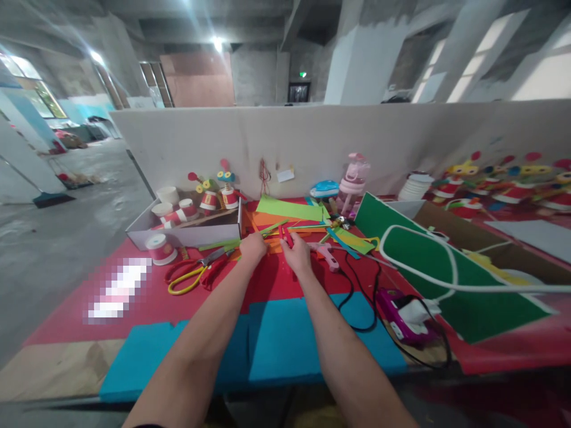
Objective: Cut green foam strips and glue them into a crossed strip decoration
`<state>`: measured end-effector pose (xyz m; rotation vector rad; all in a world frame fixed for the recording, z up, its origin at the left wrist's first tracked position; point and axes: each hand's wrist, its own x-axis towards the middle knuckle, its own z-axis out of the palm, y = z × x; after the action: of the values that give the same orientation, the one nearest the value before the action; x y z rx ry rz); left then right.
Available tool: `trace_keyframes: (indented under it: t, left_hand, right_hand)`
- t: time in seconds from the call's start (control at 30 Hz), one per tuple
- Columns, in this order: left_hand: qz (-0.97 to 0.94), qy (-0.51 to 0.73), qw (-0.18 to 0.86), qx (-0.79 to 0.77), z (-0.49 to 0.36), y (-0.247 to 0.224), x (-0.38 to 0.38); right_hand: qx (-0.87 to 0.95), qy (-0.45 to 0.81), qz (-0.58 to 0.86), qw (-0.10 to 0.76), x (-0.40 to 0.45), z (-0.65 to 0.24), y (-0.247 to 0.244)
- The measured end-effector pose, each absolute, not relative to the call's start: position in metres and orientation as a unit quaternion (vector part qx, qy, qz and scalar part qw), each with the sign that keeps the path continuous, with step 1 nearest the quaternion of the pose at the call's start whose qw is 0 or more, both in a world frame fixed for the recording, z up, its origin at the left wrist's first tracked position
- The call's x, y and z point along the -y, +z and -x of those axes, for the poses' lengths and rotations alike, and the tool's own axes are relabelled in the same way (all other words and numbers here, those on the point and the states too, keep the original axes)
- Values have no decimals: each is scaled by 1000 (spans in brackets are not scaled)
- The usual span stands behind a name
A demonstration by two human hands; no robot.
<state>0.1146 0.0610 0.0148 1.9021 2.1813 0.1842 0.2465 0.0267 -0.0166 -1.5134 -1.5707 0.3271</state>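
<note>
My right hand [296, 252] is closed around a small red piece [286, 235], perhaps folded paper or a red tool. Just left of it, my left hand [253, 247] rests with curled fingers at the edge of the coloured paper strips [272, 229]; what it holds, if anything, is hidden. Behind both hands lies a light green sheet [289, 208]. A pink glue gun [328, 257] is to the right of my right hand. Scissors with yellow and red handles [187, 278] lie left of my left hand, beside red-handled pliers [214, 274].
At the left, a white box [200, 233] holds paper cups and two cup figures, with a cup [160, 249] before it. A green board [446, 285], white cable and purple device [404, 318] stand right. Blue mats [285, 345] line the front edge.
</note>
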Motion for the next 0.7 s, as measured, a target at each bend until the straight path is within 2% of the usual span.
trace_keyframes:
  t: [0.1,0.2,0.3,0.43,0.5,0.63,0.7]
  left_hand:
    - [-650,69,121,-747,-112,9,-55]
    - [-680,41,69,-729,-98,12,-44]
    - [-692,17,20,-722,-82,26,-40]
    - [-674,56,-37,-736,-71,45,-42]
    - [-695,59,-23,-716,-71,44,-41]
    - [-768,11,87,-635,-76,26,-39]
    - [-769,15,93,-632,-78,19,-41]
  right_hand:
    - [641,144,604,452,-26,-245,-16]
    - [639,163,597,458,-25,-243,-16]
    - [639,177,590,461,-25,-242,-16]
    - [637,190,591,457,-28,-243,-20]
    - [623,213,587,471,-31,-244,-24]
    - [585,293,549,520,-34,-242,-28]
    - [561,356,520,537,-32,-240,-27]
